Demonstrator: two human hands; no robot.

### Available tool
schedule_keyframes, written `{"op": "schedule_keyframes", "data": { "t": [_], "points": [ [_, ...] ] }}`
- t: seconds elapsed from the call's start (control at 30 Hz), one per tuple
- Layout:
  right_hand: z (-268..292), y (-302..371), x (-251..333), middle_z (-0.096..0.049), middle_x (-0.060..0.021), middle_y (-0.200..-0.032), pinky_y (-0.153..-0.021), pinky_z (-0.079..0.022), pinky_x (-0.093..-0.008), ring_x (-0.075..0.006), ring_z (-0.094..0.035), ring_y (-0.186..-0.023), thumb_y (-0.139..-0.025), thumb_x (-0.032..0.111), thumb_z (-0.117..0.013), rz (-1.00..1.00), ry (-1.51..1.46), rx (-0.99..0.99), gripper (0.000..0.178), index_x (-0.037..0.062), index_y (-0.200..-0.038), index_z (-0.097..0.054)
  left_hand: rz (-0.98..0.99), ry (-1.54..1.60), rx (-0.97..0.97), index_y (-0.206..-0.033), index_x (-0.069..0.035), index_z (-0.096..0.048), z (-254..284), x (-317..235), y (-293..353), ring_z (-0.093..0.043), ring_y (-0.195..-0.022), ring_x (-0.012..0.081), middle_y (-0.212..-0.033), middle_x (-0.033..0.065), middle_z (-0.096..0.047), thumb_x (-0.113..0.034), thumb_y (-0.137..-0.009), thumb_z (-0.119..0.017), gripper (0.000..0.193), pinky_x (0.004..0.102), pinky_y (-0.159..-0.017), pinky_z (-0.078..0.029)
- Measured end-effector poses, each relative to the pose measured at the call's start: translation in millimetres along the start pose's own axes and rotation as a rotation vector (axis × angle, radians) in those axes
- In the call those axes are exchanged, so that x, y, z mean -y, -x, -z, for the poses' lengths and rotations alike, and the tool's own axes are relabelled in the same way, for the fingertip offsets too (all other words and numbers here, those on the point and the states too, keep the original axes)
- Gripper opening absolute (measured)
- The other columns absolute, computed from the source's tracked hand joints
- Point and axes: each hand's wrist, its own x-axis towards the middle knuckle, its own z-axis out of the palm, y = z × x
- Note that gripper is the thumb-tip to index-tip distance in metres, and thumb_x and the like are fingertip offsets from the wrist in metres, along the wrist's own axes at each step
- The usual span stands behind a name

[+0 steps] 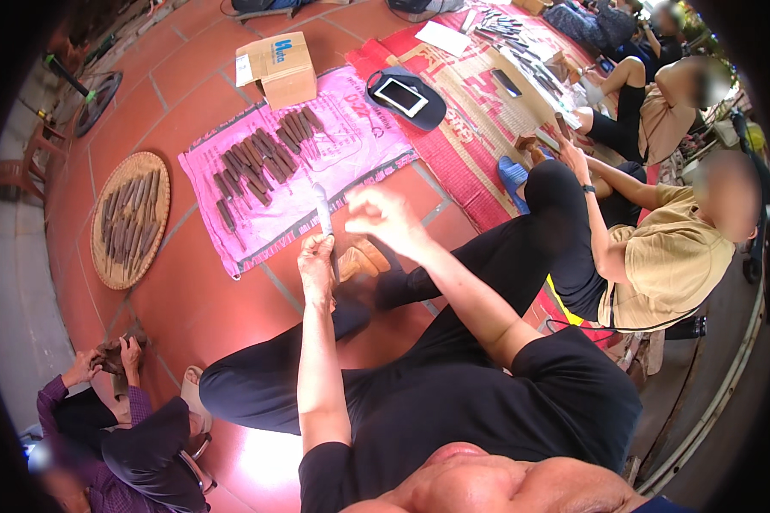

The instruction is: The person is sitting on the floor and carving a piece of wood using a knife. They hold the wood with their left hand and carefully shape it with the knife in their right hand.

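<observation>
My left hand (pixel 316 255) is closed around a long slender piece (pixel 322 208), pale grey at its upper part and dark below the fingers. It stands nearly upright over my crossed legs; its exact kind I cannot make out. Just right of its top is my right hand (pixel 387 221), fingers curled and smeared by motion, apart from the piece as far as I can see. Beyond both hands, several dark brown rods (pixel 257 162) with thin ends lie in rows on a pink printed sheet (pixel 351 158).
A round woven tray (pixel 164 224) holds more brown rods at left. A cardboard box (pixel 289 85) and a dark cap (pixel 411 90) with a phone (pixel 401 97) on it lie beyond. People sit close at right and lower left. A red mat (pixel 458 141) carries dark and pale strips.
</observation>
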Motion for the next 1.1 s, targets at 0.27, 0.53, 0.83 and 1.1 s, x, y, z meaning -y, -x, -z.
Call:
{"op": "schedule_keyframes", "data": {
  "t": [0.27,0.53,0.83,1.1],
  "points": [
    [81,-51,224,-0.056,-0.0116,-0.118,-0.090,-0.043,-0.0360,-0.0251,-0.053,-0.109,-0.056,0.019,-0.082,0.882,-0.134,-0.140,0.054,0.0053,-0.104,-0.062,0.005,-0.014,0.013,-0.082,-0.010,-0.062,1,-8,10,-0.043,-0.064,0.0035,-0.071,-0.0062,-0.052,-0.008,-0.085,-0.063,0.003,0.0201,-0.059,-0.035],
    [119,-46,214,-0.057,-0.0112,-0.116,-0.088,-0.044,-0.0349,-0.0234,-0.054,-0.106,-0.058,0.017,-0.081,0.713,-0.053,0.157,0.052,0.0050,-0.104,-0.062,-0.043,-0.055,0.105,-0.085,-0.007,-0.061,-2,-1,0,-0.052,-0.074,0.0048,-0.081,-0.0034,-0.059,-0.007,-0.087,-0.059,0.003,0.0210,-0.066,-0.041],
    [118,-27,198,-0.058,-0.0108,-0.113,-0.085,-0.046,-0.0336,-0.0216,-0.055,-0.103,-0.060,0.015,-0.080,0.571,0.000,0.298,0.049,0.0045,-0.105,-0.061,-0.023,-0.029,0.091,-0.084,-0.011,-0.061,-4,-12,11,-0.045,-0.063,0.0031,-0.073,-0.0051,-0.055,-0.009,-0.087,-0.060,0.003,0.0196,-0.057,-0.035],
    [115,-19,172,-0.059,-0.0104,-0.111,-0.083,-0.047,-0.0325,-0.0199,-0.056,-0.100,-0.062,0.013,-0.079,0.493,-0.061,0.448,0.047,0.0041,-0.105,-0.061,-0.117,-0.098,-0.022,-0.086,-0.011,-0.061,6,-28,17,-0.045,-0.065,0.0036,-0.073,-0.0049,-0.055,-0.013,-0.087,-0.060,0.003,0.0205,-0.057,-0.035]
  ]
}}
